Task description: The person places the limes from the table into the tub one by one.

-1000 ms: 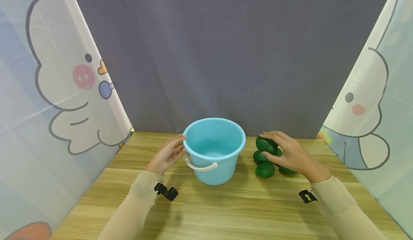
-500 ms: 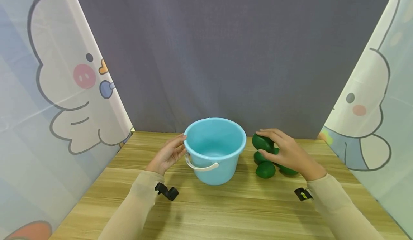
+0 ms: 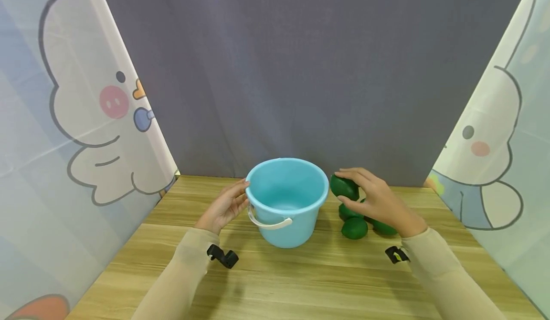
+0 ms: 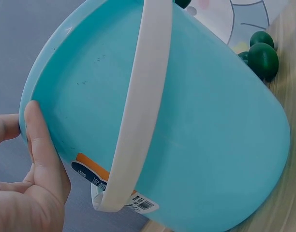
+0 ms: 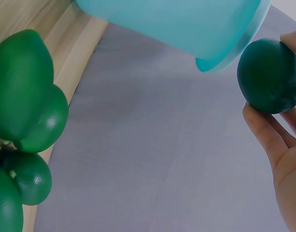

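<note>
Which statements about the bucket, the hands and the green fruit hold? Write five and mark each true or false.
1. The left hand holds the bucket. True.
2. The right hand is empty. False: it grips a green fruit.
3. The bucket lies on its side. False: it stands upright on the table.
4. The white handle hangs down. True.
5. More green fruit lies on the table, right of the bucket. True.
</note>
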Available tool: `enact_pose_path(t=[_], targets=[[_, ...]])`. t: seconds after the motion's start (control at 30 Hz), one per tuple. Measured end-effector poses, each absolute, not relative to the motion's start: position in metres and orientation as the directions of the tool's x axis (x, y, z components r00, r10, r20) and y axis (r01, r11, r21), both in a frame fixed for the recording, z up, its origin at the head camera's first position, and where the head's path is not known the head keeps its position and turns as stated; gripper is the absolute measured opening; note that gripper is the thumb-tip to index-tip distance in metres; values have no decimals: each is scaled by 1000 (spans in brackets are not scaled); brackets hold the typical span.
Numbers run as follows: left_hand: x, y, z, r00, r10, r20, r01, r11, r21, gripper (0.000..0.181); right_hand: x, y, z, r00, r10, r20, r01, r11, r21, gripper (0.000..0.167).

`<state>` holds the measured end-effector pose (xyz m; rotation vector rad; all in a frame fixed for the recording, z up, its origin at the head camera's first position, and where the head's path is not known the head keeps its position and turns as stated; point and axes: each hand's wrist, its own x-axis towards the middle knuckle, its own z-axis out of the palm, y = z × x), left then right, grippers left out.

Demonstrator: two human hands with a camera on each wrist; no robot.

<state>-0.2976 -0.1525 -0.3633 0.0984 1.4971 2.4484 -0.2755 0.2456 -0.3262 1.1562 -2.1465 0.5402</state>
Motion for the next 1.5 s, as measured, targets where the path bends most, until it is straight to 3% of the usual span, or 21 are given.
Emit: enact_pose_path(t=[0.3,0.77,1.5], targets=[[-296,-153,-364,-963,255,-86,-191,-422,887,43,-278,234,-321,-399,-592,700,-862,503,-67,55],[-297,-153,-364,-963,257,-81,-190,-436,879,40,-281,223,-314,-404,-581,706,-863,498,-84,62],[-298,-153,-362,-961,261,-92,-200,-425,883,43,-289,204,-300,-377,-614,693,-882,468,-65,57]])
